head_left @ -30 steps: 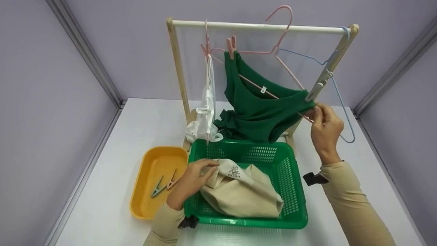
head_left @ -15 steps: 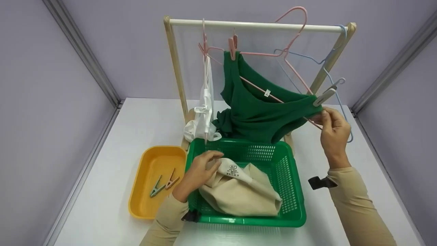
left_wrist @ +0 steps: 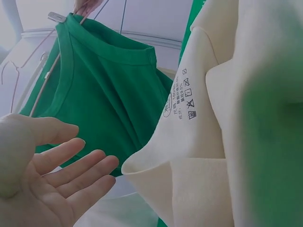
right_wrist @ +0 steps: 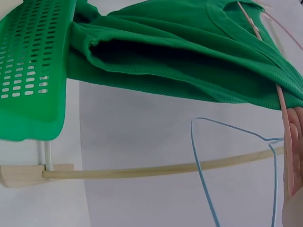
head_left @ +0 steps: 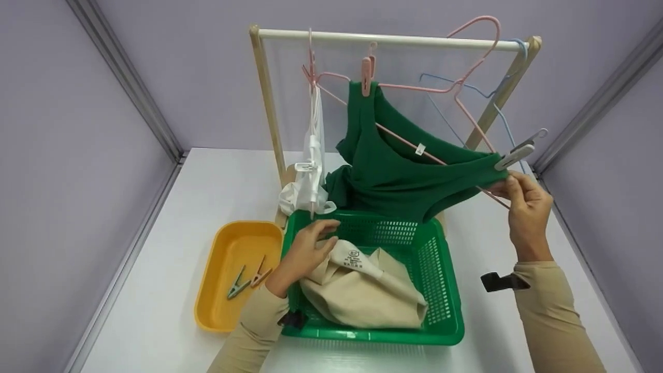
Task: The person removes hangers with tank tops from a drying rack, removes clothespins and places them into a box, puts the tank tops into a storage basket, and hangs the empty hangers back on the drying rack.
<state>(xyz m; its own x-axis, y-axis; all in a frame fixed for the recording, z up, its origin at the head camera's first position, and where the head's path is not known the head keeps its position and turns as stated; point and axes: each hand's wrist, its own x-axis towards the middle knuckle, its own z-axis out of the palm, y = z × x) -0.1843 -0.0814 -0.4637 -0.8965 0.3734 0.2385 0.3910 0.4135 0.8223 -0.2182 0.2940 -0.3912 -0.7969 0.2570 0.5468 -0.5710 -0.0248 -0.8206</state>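
My right hand (head_left: 531,210) pinches one shoulder of a green sleeveless top (head_left: 399,173), by the lower corner of a pink hanger (head_left: 474,122). A grey clothespin (head_left: 515,156) clips that shoulder, while a pink clothespin (head_left: 366,76) clips the other. The top slants down to the right, its lower part at the back of the green basket (head_left: 453,290). Whether the hanger's hook bears on the rod cannot be told. My left hand (left_wrist: 61,175) holds nothing, fingers apart, beside a beige garment (head_left: 362,295) with a printed label in the basket.
A white rod (head_left: 393,39) on wooden posts carries a hanger with a white garment (head_left: 313,155) at left. A blue hanger (right_wrist: 201,165) hangs by the right post. Two clothespins (head_left: 238,284) lie in a yellow tray (head_left: 207,280) left of the basket.
My right hand has moved right and slightly down, drawing the green top and pink hanger along. My left hand has shifted slightly up and right above the beige garment.
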